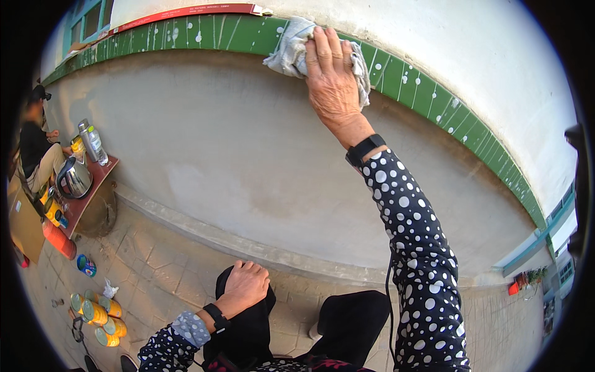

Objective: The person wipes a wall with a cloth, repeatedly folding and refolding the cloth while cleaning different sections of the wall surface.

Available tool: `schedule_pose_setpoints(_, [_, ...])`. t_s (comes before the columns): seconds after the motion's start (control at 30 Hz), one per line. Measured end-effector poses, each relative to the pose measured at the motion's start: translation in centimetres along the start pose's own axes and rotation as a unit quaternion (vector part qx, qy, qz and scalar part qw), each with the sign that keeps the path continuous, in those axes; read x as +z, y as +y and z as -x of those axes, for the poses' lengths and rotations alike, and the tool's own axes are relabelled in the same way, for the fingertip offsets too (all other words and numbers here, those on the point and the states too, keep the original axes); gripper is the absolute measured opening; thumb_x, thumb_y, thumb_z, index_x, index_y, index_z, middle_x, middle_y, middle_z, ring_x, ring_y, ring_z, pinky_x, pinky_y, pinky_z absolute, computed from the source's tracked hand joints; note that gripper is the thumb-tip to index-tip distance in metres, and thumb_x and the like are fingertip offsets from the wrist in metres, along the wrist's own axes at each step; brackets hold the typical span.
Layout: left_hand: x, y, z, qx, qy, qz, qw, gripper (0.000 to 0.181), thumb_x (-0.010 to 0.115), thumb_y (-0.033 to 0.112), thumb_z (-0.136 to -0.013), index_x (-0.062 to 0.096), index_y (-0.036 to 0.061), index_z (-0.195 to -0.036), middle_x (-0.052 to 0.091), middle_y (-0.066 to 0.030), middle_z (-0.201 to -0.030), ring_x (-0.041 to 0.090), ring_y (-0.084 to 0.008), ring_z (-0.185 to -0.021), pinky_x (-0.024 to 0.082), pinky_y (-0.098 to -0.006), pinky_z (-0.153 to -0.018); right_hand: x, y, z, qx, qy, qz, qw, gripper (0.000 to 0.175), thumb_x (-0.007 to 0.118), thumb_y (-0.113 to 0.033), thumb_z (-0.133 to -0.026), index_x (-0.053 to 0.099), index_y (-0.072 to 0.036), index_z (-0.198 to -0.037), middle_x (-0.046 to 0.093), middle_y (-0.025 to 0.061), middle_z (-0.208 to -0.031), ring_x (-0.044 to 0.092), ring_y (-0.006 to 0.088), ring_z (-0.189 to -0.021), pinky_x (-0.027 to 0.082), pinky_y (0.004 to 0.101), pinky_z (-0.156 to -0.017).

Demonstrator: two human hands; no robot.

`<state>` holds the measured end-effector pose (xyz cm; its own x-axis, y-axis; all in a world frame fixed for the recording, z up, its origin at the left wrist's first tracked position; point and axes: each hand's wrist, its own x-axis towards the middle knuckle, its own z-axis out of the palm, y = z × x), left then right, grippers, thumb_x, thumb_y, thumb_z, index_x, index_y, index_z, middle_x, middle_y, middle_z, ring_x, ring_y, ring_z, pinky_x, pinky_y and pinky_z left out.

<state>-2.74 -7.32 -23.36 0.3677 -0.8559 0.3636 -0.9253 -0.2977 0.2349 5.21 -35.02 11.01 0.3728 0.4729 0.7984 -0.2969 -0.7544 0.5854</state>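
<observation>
My right hand (331,79) presses a crumpled grey-white cloth (290,50) against a green painted band (232,33) on the wall. White drips and spots streak the band on both sides of the cloth. Part of the cloth is hidden under my palm and fingers. My left hand (245,284) lies over my left knee (251,325), in black trousers, with nothing in it. Both wrists wear black straps, below sleeves with white dots on black.
A flat red box (186,11) lies above the band. At left, a seated person (35,149) is beside a red-brown table (100,179) bearing a steel kettle (76,179), bottles and cans. Several yellow cans (95,312) stand on the paved floor; red containers (513,288) and plants are far right.
</observation>
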Motion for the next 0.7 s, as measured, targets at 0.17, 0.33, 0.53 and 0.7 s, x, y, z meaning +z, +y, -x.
schedule_pose_setpoints(0.17, [0.0,0.4,-0.4,0.004,-0.006,-0.004,1.000,0.015,0.067,0.025,-0.088,0.071,0.0107,-0.084,0.072,-0.0056,-0.090,0.064,-0.0242,-0.092,0.043,-0.0409,-0.086,1.2,-2.1,-2.5,-0.043,0.001,-0.018,0.999,0.056,0.061,-0.007,-0.088,0.051,0.004,-0.142,0.038,0.0178,-0.157,0.033,0.0363,-0.148,0.029,0.0508,-0.122])
schedule_pose_setpoints(0.33, [0.2,0.5,-0.4,0.014,0.027,0.010,0.999,0.013,0.069,0.024,-0.086,0.071,0.0106,-0.084,0.073,-0.0050,-0.091,0.065,-0.0240,-0.093,0.043,-0.0406,-0.087,-0.3,0.1,-1.5,-0.071,-0.001,-0.037,0.997,0.052,0.061,-0.006,-0.089,0.054,0.001,-0.140,0.043,0.0155,-0.155,0.037,0.0327,-0.147,0.031,0.0489,-0.122])
schedule_pose_setpoints(0.53, [0.1,0.3,-0.3,-0.002,0.013,0.019,1.000,0.014,0.070,0.024,-0.087,0.072,0.0114,-0.084,0.074,-0.0027,-0.094,0.065,-0.0218,-0.096,0.043,-0.0398,-0.091,-4.7,6.5,5.0,-0.036,-0.016,0.016,0.999,0.051,0.061,-0.009,-0.088,0.057,0.001,-0.137,0.044,0.0150,-0.154,0.038,0.0323,-0.146,0.032,0.0493,-0.120])
schedule_pose_setpoints(0.7, [0.0,0.2,-0.3,-0.008,0.017,0.021,1.000,0.011,0.071,0.023,-0.086,0.071,0.0114,-0.085,0.073,-0.0026,-0.094,0.064,-0.0223,-0.097,0.043,-0.0402,-0.092,-9.1,13.7,12.0,0.027,-0.039,0.053,0.997,0.055,0.058,-0.005,-0.088,0.052,0.000,-0.143,0.040,0.0141,-0.159,0.035,0.0323,-0.149,0.030,0.0501,-0.122])
